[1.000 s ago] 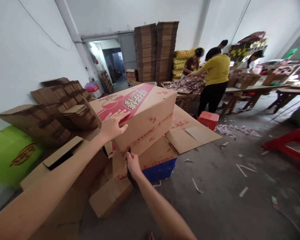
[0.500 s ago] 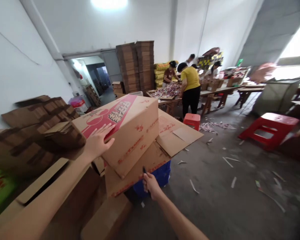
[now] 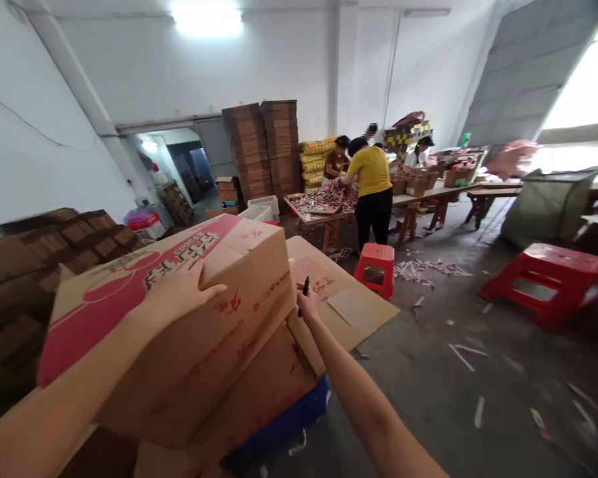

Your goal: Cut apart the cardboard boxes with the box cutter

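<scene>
A closed cardboard box [image 3: 239, 318] with a red band and printed characters on top stands tilted in front of me. My left hand [image 3: 179, 292] lies on its upper edge, thumb stretched apart over the side. A black marker pen [image 3: 305, 287] is gripped upright in my right hand [image 3: 306, 305], at the box's far right corner; whether the fingers also touch the box I cannot tell. Beneath the box lies a flattened cardboard sheet [image 3: 363, 312], resting over a blue crate [image 3: 284, 418].
Folded cartons [image 3: 80, 245] are piled at the left. Red stools [image 3: 375, 265] stand on the floor [image 3: 428, 372], which is strewn with paper strips. Further back, people [image 3: 371, 179] work at a table [image 3: 303, 211] heaped with small wrapped items. Tall carton stacks [image 3: 249, 149] line the wall.
The box has come closer and swung to the left, with my left hand still on its top. My right hand has moved up with the marker pen to the box's right corner.
</scene>
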Tool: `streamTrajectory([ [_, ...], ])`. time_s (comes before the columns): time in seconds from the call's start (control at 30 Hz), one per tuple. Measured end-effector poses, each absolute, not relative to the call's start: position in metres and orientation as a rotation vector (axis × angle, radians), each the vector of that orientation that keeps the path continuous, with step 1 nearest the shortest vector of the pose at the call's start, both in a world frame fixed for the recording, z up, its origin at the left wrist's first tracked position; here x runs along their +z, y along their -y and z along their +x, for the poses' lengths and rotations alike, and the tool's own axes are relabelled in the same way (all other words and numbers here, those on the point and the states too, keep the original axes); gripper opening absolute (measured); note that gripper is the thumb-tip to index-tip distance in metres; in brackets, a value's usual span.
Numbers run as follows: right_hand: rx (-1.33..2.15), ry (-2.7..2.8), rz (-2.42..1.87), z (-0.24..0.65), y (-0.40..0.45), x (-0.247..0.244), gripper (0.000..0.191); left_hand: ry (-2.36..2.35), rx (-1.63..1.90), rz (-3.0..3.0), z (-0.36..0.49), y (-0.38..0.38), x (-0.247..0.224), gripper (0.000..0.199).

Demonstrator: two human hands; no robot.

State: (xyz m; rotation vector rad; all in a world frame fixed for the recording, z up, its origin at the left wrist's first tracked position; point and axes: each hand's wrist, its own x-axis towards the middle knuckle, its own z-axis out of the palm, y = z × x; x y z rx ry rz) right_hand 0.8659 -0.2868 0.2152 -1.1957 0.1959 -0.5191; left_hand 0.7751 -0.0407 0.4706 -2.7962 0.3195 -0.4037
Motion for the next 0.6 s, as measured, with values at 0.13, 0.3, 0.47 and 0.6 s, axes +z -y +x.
streamTrajectory([
  [0.13,-0.470,-0.138,-1.230,0.946,0.321,0.209,0.035,-0.249,-0.417,-2.717,0.860,0.108,0.452,0.102],
  [0.3,-0.590,0.020,-1.345,0.984,0.348,0.184,0.041,-0.175,-0.478,-2.673,0.898,0.134,0.434,0.099],
  [0.47,-0.723,0.016,-1.473,0.977,0.338,0.172,0.042,-0.138,-0.500,-2.677,0.918,0.152,0.429,0.096],
  [0.6,-0.684,-0.023,-1.443,0.978,0.338,0.166,0.037,-0.114,-0.509,-2.687,0.929,0.160,0.425,0.094],
])
